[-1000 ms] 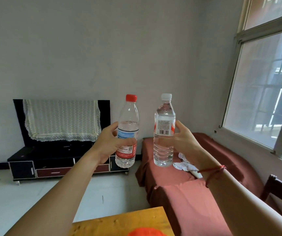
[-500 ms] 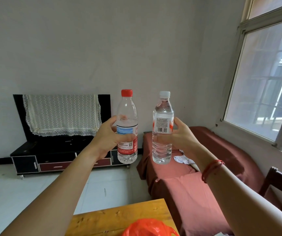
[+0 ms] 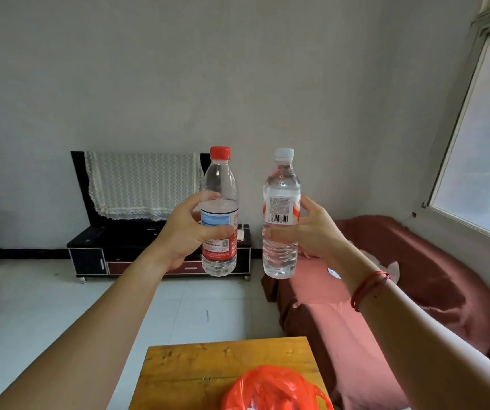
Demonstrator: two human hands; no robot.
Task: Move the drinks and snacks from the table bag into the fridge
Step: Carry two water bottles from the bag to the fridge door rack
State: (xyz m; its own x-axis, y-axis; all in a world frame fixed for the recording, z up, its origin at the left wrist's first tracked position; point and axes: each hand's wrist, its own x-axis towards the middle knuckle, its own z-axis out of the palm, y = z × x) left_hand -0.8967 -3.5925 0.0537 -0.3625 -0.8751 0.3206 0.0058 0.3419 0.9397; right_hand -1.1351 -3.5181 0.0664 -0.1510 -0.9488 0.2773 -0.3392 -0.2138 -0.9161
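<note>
No fridge shows anywhere in view, so which way the carry goes cannot be told. The worktop (image 3: pixel 226 362) lies near, its orange bag (image 3: pixel 270 389) cut off below. Both bottles stand upright, side by side: left hand (image 3: pixel 189 236) clasps the red-capped bottle (image 3: pixel 219 214), right hand (image 3: pixel 316 230) the white-capped bottle (image 3: pixel 280 214).

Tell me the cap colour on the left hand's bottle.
Red cap, clearest in the head view.

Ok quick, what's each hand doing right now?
Left hand: closed around the red-capped bottle, held upright.
Right hand: closed around the white-capped bottle, held upright.
</note>
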